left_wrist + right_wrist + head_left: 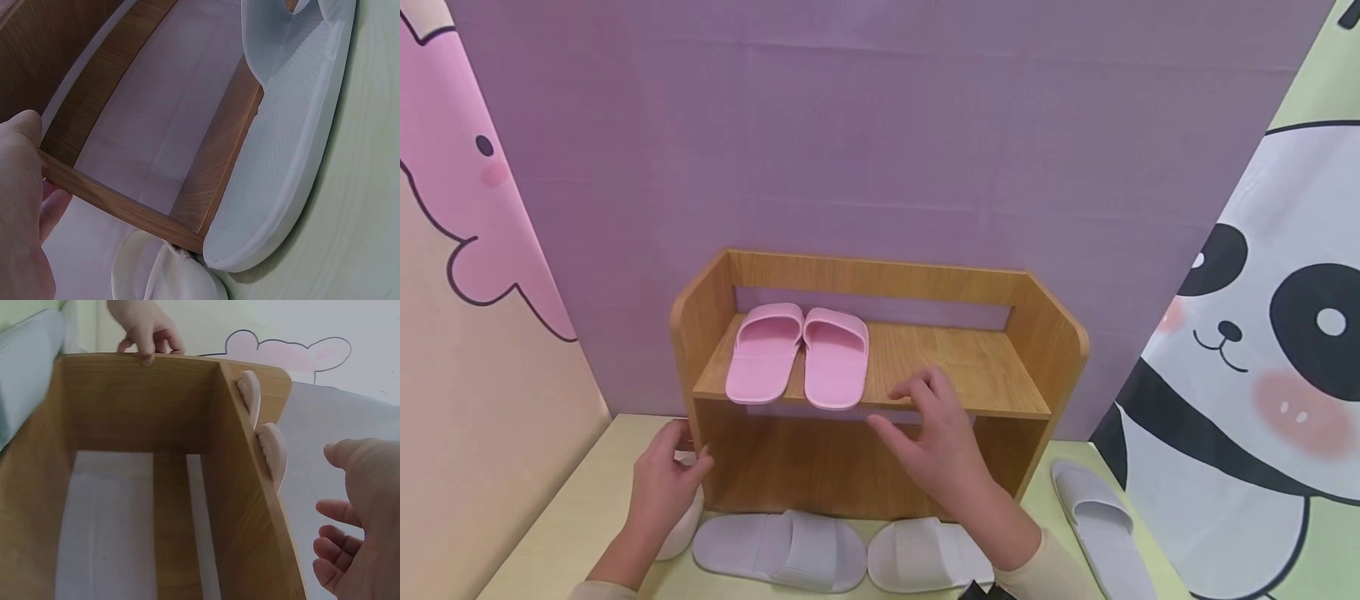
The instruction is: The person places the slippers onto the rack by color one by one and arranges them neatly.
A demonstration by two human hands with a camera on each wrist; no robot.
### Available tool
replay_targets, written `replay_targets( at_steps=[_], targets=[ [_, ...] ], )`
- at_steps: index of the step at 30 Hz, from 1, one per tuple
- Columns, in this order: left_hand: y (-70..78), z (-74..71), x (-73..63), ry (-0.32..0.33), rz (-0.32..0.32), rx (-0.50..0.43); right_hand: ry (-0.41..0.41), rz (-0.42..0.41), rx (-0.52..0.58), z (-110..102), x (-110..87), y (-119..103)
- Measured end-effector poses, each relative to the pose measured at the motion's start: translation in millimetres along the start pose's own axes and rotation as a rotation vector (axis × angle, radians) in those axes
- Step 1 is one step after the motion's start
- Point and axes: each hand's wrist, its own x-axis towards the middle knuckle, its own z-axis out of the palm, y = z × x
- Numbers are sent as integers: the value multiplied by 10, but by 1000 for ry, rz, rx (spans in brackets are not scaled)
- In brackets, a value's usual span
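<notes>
A small wooden shoe rack stands against the purple backdrop. My left hand grips the front edge of its left side panel, thumb on the inner face and fingers outside, as the left wrist view shows. A pair of pink slippers, the left one and the right one, sits on the left half of the upper shelf, toes to the back. My right hand hovers in front of that shelf, right of the slippers, with fingers parted and nothing held.
On the floor before the rack lie a grey slipper and a white slipper, both sideways. Another grey slipper lies right of the rack. A white slipper is by the left panel. Cartoon-printed walls flank both sides.
</notes>
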Motion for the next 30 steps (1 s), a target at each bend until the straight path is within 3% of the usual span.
replay_targets(
  at_steps=[9, 19, 30],
  targets=[
    [-5, -1, -2, 23, 26, -11, -36, -46, 10, -109, -325, 186],
    [-19, 11, -5, 27, 24, -28, 26, -197, 47, -172, -538, 390],
    [-8, 3, -7, 22, 15, -6, -55, -124, -37, -267, -895, 712]
  ],
)
